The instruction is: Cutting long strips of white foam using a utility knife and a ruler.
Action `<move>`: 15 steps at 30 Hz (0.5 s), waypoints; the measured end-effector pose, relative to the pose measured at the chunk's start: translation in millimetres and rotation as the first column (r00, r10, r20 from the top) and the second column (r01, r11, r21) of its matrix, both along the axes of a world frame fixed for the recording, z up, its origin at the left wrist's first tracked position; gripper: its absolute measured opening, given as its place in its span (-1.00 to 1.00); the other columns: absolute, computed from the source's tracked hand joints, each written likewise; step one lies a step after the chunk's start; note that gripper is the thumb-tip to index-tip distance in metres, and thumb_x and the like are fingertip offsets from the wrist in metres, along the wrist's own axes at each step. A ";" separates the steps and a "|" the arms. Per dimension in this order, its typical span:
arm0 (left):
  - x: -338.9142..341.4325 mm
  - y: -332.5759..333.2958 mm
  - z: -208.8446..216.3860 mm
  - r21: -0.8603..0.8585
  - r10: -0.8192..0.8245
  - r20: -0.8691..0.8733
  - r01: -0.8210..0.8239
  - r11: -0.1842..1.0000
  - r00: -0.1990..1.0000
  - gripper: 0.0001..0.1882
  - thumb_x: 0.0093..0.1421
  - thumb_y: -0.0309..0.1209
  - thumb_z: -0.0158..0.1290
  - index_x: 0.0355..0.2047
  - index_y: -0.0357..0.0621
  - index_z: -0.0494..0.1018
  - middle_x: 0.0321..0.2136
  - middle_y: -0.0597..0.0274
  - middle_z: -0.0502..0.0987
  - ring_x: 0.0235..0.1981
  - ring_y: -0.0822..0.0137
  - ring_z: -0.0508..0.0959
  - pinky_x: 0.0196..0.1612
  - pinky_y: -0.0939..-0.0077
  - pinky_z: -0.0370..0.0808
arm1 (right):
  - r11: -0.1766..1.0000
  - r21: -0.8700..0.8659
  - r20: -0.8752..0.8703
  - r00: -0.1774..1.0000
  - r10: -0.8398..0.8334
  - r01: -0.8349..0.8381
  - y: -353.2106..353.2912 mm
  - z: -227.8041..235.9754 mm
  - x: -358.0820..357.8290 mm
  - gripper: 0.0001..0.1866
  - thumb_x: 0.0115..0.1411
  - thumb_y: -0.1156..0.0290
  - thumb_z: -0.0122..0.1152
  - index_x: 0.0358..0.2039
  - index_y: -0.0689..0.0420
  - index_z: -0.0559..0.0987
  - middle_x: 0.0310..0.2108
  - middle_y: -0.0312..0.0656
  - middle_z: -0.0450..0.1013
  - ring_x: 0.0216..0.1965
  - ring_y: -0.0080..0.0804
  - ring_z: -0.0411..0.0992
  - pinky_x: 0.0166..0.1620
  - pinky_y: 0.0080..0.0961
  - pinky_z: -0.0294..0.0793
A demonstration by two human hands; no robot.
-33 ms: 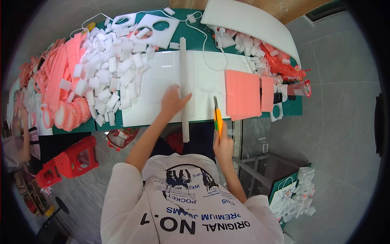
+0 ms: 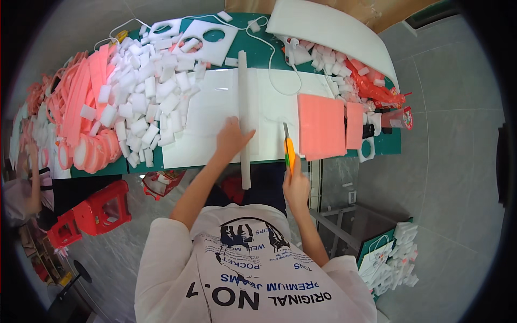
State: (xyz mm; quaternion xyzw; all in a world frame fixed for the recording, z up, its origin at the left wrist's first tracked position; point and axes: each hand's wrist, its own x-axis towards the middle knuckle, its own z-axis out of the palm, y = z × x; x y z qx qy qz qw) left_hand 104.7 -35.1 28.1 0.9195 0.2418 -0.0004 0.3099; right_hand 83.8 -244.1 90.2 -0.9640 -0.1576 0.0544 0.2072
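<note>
A long, narrow pale strip (image 2: 243,91) lies front to back across white sheets (image 2: 211,107), its near end jutting past the table edge. My left hand (image 2: 232,139) rests over it, thumb stretched out across the strip and fingers on its left side. In my right hand (image 2: 296,189) is a yellow utility knife (image 2: 291,153), its blade out and pointing away from me above the sheet's near part. Just right of the blade lies a flat pink foam sheet (image 2: 321,125), beside a narrower pink piece (image 2: 354,125).
Many small white foam blocks (image 2: 138,102) are heaped at the left, beside pink foam strips (image 2: 78,102). A white cable (image 2: 274,81) crosses the green table (image 2: 258,48). A large white foam slab (image 2: 328,35) leans at the back right. Red stools (image 2: 105,207) stand lower left, near another person's arm.
</note>
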 end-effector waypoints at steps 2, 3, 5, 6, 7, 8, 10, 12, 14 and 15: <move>1.1 -2.9 -5.0 0.027 0.027 0.024 -0.028 0.999 0.999 -0.50 -0.10 -0.21 0.08 -0.26 -0.28 0.18 -0.38 -0.03 0.35 -0.43 -0.04 0.43 -0.36 0.20 0.39 | 0.992 -0.119 0.134 0.990 0.050 -0.034 12.6 -32.4 31.3 -0.45 0.02 0.50 -0.03 0.06 0.15 0.13 -0.67 -0.05 0.32 -0.72 -0.11 0.32 -0.67 -0.26 0.28; 0.7 -4.1 -10.0 0.039 0.042 0.046 -0.044 0.998 0.998 -0.55 -0.08 -0.25 0.06 -0.29 -0.29 0.19 -0.43 -0.04 0.38 -0.49 -0.06 0.44 -0.40 0.18 0.40 | 0.993 -0.112 0.133 0.989 0.058 -0.043 17.3 -44.1 45.4 -0.45 0.02 0.50 -0.03 0.06 0.15 0.13 -0.67 -0.05 0.32 -0.72 -0.11 0.32 -0.67 -0.26 0.28; 4.0 0.7 -16.6 0.048 0.045 0.009 -0.045 0.998 0.999 -0.57 -0.07 -0.26 0.05 -0.30 -0.30 0.19 -0.49 -0.03 0.40 -0.49 -0.07 0.44 -0.41 0.18 0.40 | 0.947 -0.309 0.302 0.934 0.188 -0.091 26.2 -63.3 71.5 -0.41 0.01 0.48 -0.02 0.10 0.05 0.12 -0.54 -0.08 0.31 -0.70 -0.23 0.29 -0.68 -0.40 0.26; 3.2 3.2 -17.7 0.047 0.040 -0.030 -0.039 0.998 0.999 -0.59 -0.06 -0.28 0.05 -0.32 -0.31 0.20 -0.54 -0.02 0.41 -0.48 -0.07 0.44 -0.41 0.19 0.40 | 0.948 -0.302 0.299 0.935 0.193 -0.099 30.3 -70.4 79.5 -0.41 0.01 0.48 -0.02 0.10 0.05 0.12 -0.54 -0.08 0.31 -0.70 -0.23 0.29 -0.68 -0.40 0.26; 3.5 5.6 -14.5 0.055 0.042 -0.032 -0.040 0.998 0.999 -0.59 -0.06 -0.28 0.05 -0.32 -0.31 0.20 -0.54 -0.02 0.41 -0.48 -0.07 0.44 -0.41 0.19 0.40 | 0.938 -0.338 0.299 0.938 0.178 -0.070 34.2 -75.9 87.7 -0.40 0.00 0.48 -0.01 0.10 0.01 0.12 -0.47 -0.07 0.29 -0.65 -0.25 0.29 -0.64 -0.39 0.28; 3.2 8.2 -11.4 -0.006 0.049 -0.054 -0.050 0.999 0.997 -0.62 -0.06 -0.32 0.03 -0.31 -0.30 0.19 -0.53 -0.07 0.41 -0.45 -0.09 0.44 -0.39 0.17 0.39 | 0.926 -0.375 0.299 0.941 0.161 -0.040 37.0 -81.0 94.0 -0.39 -0.02 0.47 0.00 0.10 -0.02 0.13 -0.39 -0.07 0.27 -0.59 -0.26 0.29 -0.59 -0.38 0.30; 2.0 14.7 -11.4 -0.066 0.052 -0.081 -0.058 0.996 0.995 -0.64 -0.06 -0.37 0.01 -0.31 -0.30 0.18 -0.52 -0.12 0.41 -0.43 -0.11 0.44 -0.38 0.14 0.39 | 0.934 -0.354 0.382 0.905 0.188 -0.044 40.7 -88.7 101.0 -0.39 -0.02 0.46 0.00 0.10 -0.03 0.13 -0.36 -0.06 0.26 -0.51 -0.24 0.30 -0.53 -0.35 0.31; -0.7 27.0 -22.8 -0.302 0.116 -0.080 -0.135 0.944 0.990 -0.70 -0.05 -0.41 -0.02 -0.33 -0.30 0.21 -0.50 -0.13 0.41 -0.41 -0.11 0.43 -0.36 0.15 0.37 | 0.940 -0.337 0.461 0.861 0.216 -0.055 45.0 -84.6 99.4 -0.40 -0.01 0.45 0.00 0.10 -0.03 0.14 -0.33 -0.06 0.25 -0.44 -0.22 0.30 -0.46 -0.33 0.32; -9.6 37.3 -35.5 -0.234 0.117 0.002 -0.113 0.966 0.993 -0.72 -0.03 -0.41 -0.03 -0.33 -0.30 0.22 -0.47 -0.14 0.41 -0.38 -0.09 0.43 -0.33 0.17 0.37 | 0.968 -0.245 0.512 0.839 0.185 -0.064 58.4 -59.5 91.4 -0.44 -0.04 0.46 0.05 0.03 0.12 0.20 -0.30 0.02 0.25 -0.28 -0.18 0.26 -0.33 -0.26 0.29; -10.4 39.7 -38.8 -0.164 0.103 0.093 -0.086 0.983 0.990 -0.74 -0.02 -0.41 -0.05 -0.34 -0.30 0.24 -0.44 -0.15 0.41 -0.34 -0.07 0.42 -0.30 0.19 0.36 | 0.968 -0.243 0.512 0.839 0.183 -0.063 61.9 -65.7 88.0 -0.44 -0.04 0.46 0.05 0.03 0.12 0.20 -0.30 0.02 0.25 -0.28 -0.18 0.26 -0.33 -0.26 0.29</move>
